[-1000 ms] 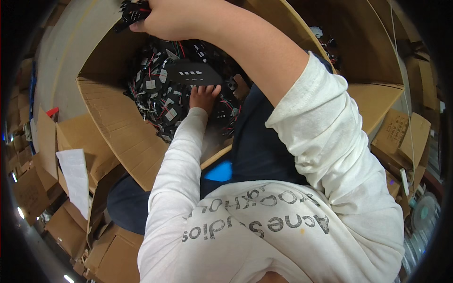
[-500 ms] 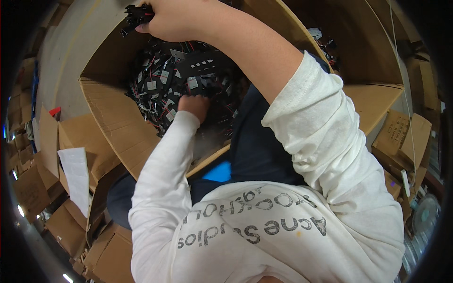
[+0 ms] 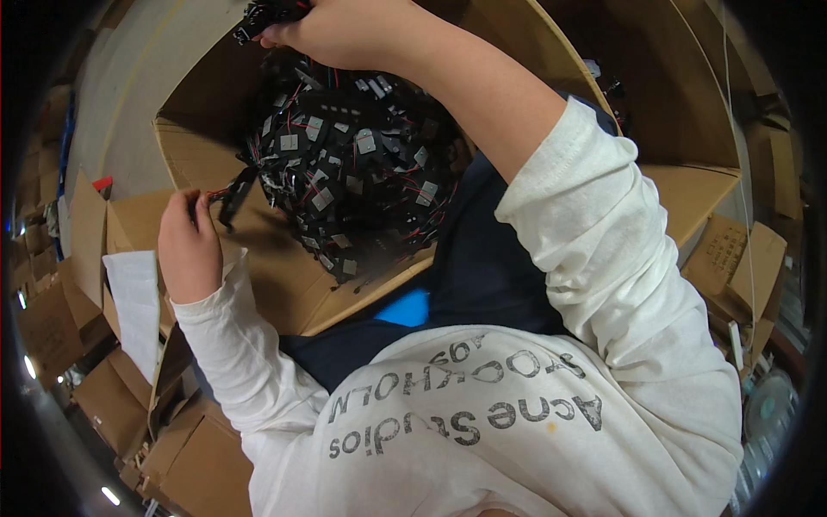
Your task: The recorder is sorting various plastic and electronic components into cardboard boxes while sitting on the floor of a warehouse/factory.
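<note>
My left hand (image 3: 191, 252) is at the near left edge of a large cardboard box (image 3: 209, 157), its fingers pinched on a thin black wired part (image 3: 234, 196) with red wires. The part hangs over the box's left wall. At the far edge of the box, my right hand (image 3: 340, 33) is closed on a bunch of small black plastic parts (image 3: 269, 15). Beneath both hands lies a tangled heap of black wired parts (image 3: 353, 185) with silvery square plates and red wires. The exact kind of the parts is hard to make out.
A second open cardboard box (image 3: 680, 82) stands at the right, with a few parts at its side. Flattened cardboard and a white sheet (image 3: 136, 306) lie at the left. Smaller cartons (image 3: 719, 254) stand at the right. My legs press against the box's near side.
My left hand has come out of the heap toward the left wall, bringing a wired part with it. My right hand has shifted slightly right, still gripping its bunch.
</note>
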Tool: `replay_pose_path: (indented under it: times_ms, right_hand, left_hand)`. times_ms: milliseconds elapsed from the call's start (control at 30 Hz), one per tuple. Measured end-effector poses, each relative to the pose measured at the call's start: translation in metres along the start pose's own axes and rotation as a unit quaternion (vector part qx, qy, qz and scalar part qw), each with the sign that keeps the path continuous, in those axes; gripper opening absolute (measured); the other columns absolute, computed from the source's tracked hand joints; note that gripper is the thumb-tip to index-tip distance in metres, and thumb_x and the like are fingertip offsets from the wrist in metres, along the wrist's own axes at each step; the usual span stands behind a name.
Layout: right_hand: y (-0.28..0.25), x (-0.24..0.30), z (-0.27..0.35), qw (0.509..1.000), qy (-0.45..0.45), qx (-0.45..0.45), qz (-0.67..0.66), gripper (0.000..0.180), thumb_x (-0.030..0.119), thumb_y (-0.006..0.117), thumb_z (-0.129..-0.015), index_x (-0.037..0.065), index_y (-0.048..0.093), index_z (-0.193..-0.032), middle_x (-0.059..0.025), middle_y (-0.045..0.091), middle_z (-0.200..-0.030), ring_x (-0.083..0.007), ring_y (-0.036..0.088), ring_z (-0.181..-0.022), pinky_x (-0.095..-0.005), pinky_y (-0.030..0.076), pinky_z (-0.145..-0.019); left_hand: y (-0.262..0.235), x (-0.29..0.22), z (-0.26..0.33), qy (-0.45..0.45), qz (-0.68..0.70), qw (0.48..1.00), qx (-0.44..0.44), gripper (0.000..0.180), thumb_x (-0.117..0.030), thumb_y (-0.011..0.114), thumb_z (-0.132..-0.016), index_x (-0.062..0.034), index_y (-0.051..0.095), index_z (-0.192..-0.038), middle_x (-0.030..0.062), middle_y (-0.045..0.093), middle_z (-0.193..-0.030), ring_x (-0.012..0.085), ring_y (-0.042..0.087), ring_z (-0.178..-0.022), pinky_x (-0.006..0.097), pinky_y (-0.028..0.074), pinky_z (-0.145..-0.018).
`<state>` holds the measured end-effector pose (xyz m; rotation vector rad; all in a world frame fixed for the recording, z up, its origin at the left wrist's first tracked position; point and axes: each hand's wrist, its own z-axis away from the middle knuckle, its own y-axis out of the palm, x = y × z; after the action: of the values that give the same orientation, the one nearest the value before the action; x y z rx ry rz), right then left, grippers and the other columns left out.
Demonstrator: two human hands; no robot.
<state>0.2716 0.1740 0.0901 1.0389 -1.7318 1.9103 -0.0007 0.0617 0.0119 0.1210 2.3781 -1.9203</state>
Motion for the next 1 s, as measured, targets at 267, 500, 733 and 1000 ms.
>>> replay_pose_path:
  times_ms: [267,500,733,1000]
  right_hand:
    - [0.043,-0.045,-0.008,0.916,-0.289,0.249,-0.124,0.028,0.009,0.075,-0.088,0.002,0.072,-0.115,-0.0144,0.076,-0.099,-0.0268,0.073,-0.089,-0.0362,0.056,-0.083]
    - [0.016,-0.047,-0.015,0.963,-0.138,0.221,-0.071,0.025,0.026,0.073,-0.093,0.008,0.075,-0.11,-0.0127,0.075,-0.09,-0.0246,0.07,-0.08,-0.0353,0.055,-0.075]
    - [-0.006,-0.083,-0.037,0.981,-0.119,0.07,-0.132,0.027,0.026,0.069,-0.093,0.007,0.073,-0.113,-0.0135,0.075,-0.096,-0.0289,0.07,-0.091,-0.0389,0.055,-0.083]
    - [-0.016,-0.076,-0.037,0.957,-0.1,-0.013,-0.273,0.023,0.022,0.063,-0.101,0.0,0.067,-0.1,-0.0088,0.065,-0.084,-0.0188,0.059,-0.076,-0.0357,0.049,-0.071]
  left_hand:
    - [-0.004,-0.073,-0.009,0.028,0.475,0.878,0.05,0.019,-0.009,0.055,-0.107,0.0016,0.057,-0.123,0.0079,0.066,-0.105,0.0134,0.065,-0.087,0.027,0.053,-0.079]
    - [0.068,-0.066,-0.025,-0.083,0.738,0.668,0.037,0.027,-0.021,0.054,-0.108,-0.0024,0.055,-0.128,0.0118,0.067,-0.113,0.0171,0.066,-0.092,0.031,0.052,-0.085]
    - [0.28,-0.11,0.014,-0.079,0.212,0.915,0.335,0.07,-0.066,0.063,-0.089,-0.0073,0.063,-0.127,0.0255,0.07,-0.121,0.0423,0.064,-0.118,0.05,0.05,-0.101]
    - [0.281,-0.114,0.028,-0.067,0.22,0.927,0.298,0.048,-0.048,0.051,-0.102,-0.0038,0.062,-0.118,0.0284,0.071,-0.107,0.0472,0.066,-0.106,0.056,0.052,-0.091]
